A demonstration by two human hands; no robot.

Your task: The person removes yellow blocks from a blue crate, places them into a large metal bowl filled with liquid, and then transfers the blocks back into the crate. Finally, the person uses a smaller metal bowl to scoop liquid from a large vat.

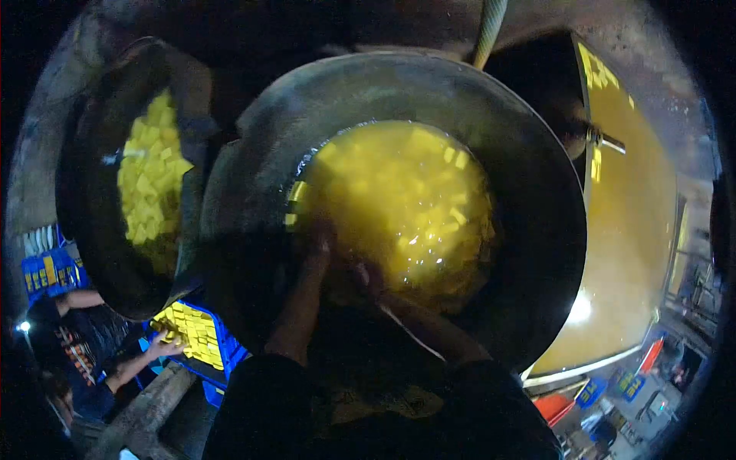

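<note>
A large dark wok-shaped pan stands right in front of me, filled in its middle with cloudy yellow liquid. Many yellow blocks that look like tofu lie in the liquid, and a few rest at its left edge. My left hand reaches into the liquid at the near left side, its fingers hidden below the surface. Close beside it, my right hand dips in at the near edge, in shadow. Whether either hand holds a block cannot be seen.
On the left, a second dark pan holds more yellow blocks. Below it, a co-worker's hand touches yellow blocks in a blue crate. A wide vat of brownish-yellow liquid stands on the right, with a metal tap at its near side.
</note>
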